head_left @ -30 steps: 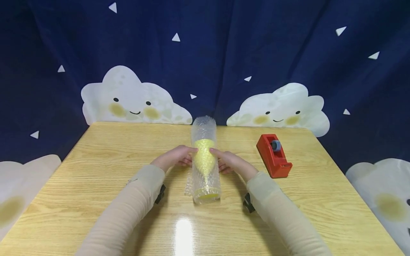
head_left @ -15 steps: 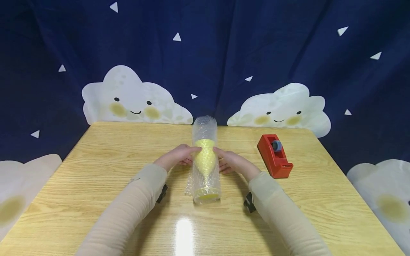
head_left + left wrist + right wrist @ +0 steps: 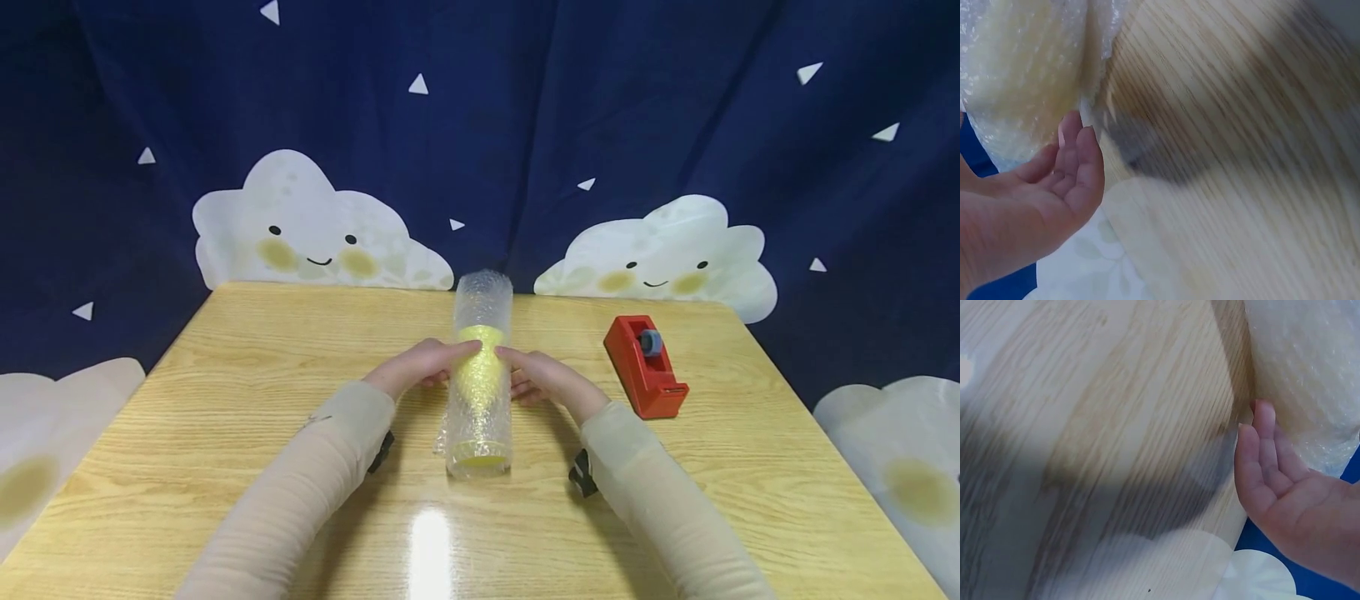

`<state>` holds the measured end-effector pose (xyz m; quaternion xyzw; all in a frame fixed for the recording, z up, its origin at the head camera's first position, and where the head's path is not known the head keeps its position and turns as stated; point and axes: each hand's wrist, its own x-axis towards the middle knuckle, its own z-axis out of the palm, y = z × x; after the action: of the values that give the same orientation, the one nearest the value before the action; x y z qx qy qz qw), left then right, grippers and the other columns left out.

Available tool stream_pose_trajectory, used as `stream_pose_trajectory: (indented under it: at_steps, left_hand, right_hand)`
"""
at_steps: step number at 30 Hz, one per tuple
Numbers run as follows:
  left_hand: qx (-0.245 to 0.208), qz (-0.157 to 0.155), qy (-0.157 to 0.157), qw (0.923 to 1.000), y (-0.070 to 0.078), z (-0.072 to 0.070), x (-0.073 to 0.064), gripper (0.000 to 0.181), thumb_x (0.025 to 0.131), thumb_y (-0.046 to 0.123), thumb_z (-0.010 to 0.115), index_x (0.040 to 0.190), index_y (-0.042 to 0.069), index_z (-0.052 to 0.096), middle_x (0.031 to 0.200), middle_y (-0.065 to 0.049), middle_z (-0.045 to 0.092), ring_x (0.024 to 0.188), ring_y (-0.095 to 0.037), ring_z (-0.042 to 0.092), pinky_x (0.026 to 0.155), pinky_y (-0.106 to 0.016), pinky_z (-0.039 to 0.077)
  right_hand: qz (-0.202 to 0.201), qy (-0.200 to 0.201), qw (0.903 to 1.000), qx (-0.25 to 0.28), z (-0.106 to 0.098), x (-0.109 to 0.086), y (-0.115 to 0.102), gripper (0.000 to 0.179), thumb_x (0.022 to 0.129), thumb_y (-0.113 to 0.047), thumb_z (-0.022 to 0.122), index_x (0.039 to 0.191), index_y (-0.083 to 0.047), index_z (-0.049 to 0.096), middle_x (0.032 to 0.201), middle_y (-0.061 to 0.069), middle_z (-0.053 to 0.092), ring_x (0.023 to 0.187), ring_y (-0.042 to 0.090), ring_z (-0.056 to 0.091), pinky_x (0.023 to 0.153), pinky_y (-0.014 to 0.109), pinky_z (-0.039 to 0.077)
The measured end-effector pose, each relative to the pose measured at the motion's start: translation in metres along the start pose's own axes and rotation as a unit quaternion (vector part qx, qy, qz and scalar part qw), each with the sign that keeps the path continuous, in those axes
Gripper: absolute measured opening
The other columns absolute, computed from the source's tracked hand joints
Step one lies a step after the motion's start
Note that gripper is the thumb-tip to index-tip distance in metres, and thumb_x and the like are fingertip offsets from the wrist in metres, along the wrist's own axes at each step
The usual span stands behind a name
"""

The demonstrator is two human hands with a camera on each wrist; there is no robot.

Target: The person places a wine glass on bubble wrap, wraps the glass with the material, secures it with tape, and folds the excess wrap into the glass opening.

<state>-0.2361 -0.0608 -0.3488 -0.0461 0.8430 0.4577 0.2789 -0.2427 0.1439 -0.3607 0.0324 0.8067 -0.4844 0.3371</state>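
A yellow goblet-shaped object (image 3: 480,392) lies inside a clear roll of bubble wrap (image 3: 483,302) on the table, its round base toward the person. My left hand (image 3: 423,364) holds the roll from the left, thumb on top and fingers low along the side. From the right, my right hand (image 3: 551,379) holds it the same way, its thumb close to the left one. Both wrist views show the bent fingers of the left hand (image 3: 1047,194) and right hand (image 3: 1291,481) beside the wrap. A loose flap of wrap (image 3: 441,437) sticks out at lower left.
A red tape dispenser (image 3: 645,367) with a blue-grey tape roll (image 3: 650,342) stands to the right on the wooden table (image 3: 300,333). Behind the table hangs a dark blue curtain (image 3: 480,125) with white clouds and triangles.
The roll has turned slightly, its near end a little to the left. The left thumb has slid right across its top, nearer the right thumb. The loose flap shows less.
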Motion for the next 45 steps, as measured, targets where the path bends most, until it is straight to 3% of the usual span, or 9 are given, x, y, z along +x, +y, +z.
stream_pose_trajectory:
  at_steps: [7, 16, 21, 24, 30, 33, 37, 41, 45]
  left_hand:
    - [-0.017, -0.005, 0.012, 0.9998, 0.003, 0.002, -0.003, 0.047, 0.083, 0.058, 0.056, 0.084, 0.011, 0.051, 0.066, 0.000, 0.044, 0.062, -0.014, 0.042, 0.068, -0.029, 0.042]
    - [-0.064, -0.016, 0.027, 0.9974, 0.002, 0.002, 0.002, 0.066, 0.084, 0.048, 0.058, 0.125, -0.002, 0.046, 0.090, -0.005, 0.052, 0.075, -0.014, 0.052, 0.087, -0.035, 0.049]
    - [-0.076, -0.011, 0.016, 0.9969, 0.000, 0.002, 0.005, 0.065, 0.085, 0.042, 0.056, 0.130, -0.003, 0.044, 0.101, -0.009, 0.057, 0.078, -0.014, 0.054, 0.092, -0.037, 0.049]
    - [-0.067, -0.004, 0.016, 0.9976, 0.000, 0.002, 0.005, 0.058, 0.085, 0.044, 0.056, 0.121, -0.001, 0.048, 0.089, -0.005, 0.055, 0.072, -0.013, 0.052, 0.084, -0.034, 0.050]
    - [-0.016, 0.000, 0.020, 0.9997, 0.001, 0.001, 0.005, 0.045, 0.080, 0.057, 0.060, 0.067, 0.017, 0.045, 0.053, 0.006, 0.040, 0.048, -0.008, 0.034, 0.052, -0.023, 0.034]
    - [-0.013, -0.001, 0.019, 0.9997, 0.000, 0.002, 0.005, 0.046, 0.080, 0.056, 0.061, 0.061, 0.019, 0.042, 0.049, 0.007, 0.038, 0.045, -0.007, 0.032, 0.050, -0.023, 0.032]
    - [-0.052, -0.007, 0.010, 0.9986, -0.001, 0.002, 0.006, 0.043, 0.081, 0.051, 0.063, 0.087, 0.009, 0.054, 0.057, 0.007, 0.044, 0.052, -0.007, 0.042, 0.060, -0.023, 0.042]
    - [-0.081, -0.015, 0.002, 0.9966, -0.002, 0.001, 0.007, 0.058, 0.083, 0.046, 0.062, 0.117, 0.001, 0.050, 0.073, 0.004, 0.051, 0.064, -0.009, 0.051, 0.078, -0.028, 0.049]
    - [-0.108, -0.026, -0.003, 0.9938, -0.005, 0.000, 0.009, 0.057, 0.083, 0.041, 0.060, 0.121, 0.001, 0.046, 0.091, -0.001, 0.049, 0.077, -0.013, 0.052, 0.087, -0.031, 0.049]
  right_hand:
    - [0.001, -0.001, 1.0000, 0.003, 0.000, 0.000, 0.000, 0.063, 0.093, -0.053, 0.040, 0.127, 0.000, 0.049, 0.089, 0.002, 0.062, 0.076, 0.012, 0.057, 0.075, 0.030, 0.051]
    - [0.005, 0.002, 0.9999, 0.009, 0.002, 0.002, 0.000, 0.061, 0.093, -0.052, 0.041, 0.124, -0.001, 0.050, 0.092, 0.005, 0.065, 0.075, 0.012, 0.059, 0.079, 0.032, 0.051]
    - [0.006, 0.002, 1.0000, 0.005, 0.004, 0.001, 0.000, 0.061, 0.094, -0.052, 0.041, 0.125, 0.000, 0.049, 0.095, 0.008, 0.065, 0.076, 0.013, 0.060, 0.081, 0.034, 0.052]
    - [0.006, 0.005, 1.0000, 0.002, 0.004, 0.000, 0.000, 0.062, 0.093, -0.052, 0.041, 0.125, 0.000, 0.049, 0.098, 0.010, 0.065, 0.077, 0.013, 0.060, 0.081, 0.034, 0.052]
    - [0.003, 0.003, 1.0000, -0.006, 0.003, -0.001, 0.000, 0.063, 0.094, -0.052, 0.040, 0.128, 0.001, 0.048, 0.106, 0.015, 0.065, 0.079, 0.014, 0.060, 0.082, 0.035, 0.052]
    - [0.000, 0.002, 1.0000, 0.000, 0.004, 0.000, 0.001, 0.063, 0.094, -0.052, 0.041, 0.127, 0.001, 0.048, 0.103, 0.014, 0.066, 0.079, 0.014, 0.060, 0.083, 0.035, 0.052]
    - [0.002, 0.006, 0.9999, 0.009, 0.005, 0.002, 0.001, 0.063, 0.093, -0.051, 0.042, 0.127, 0.002, 0.048, 0.095, 0.009, 0.066, 0.077, 0.013, 0.060, 0.082, 0.034, 0.053]
    - [0.001, 0.001, 0.9998, 0.018, 0.006, 0.003, 0.001, 0.063, 0.093, -0.050, 0.043, 0.127, 0.003, 0.048, 0.099, 0.011, 0.066, 0.078, 0.012, 0.059, 0.082, 0.033, 0.052]
    - [-0.001, -0.010, 0.9998, 0.016, 0.007, 0.002, 0.000, 0.063, 0.093, -0.049, 0.043, 0.127, 0.003, 0.047, 0.113, 0.019, 0.064, 0.083, 0.014, 0.061, 0.085, 0.035, 0.052]
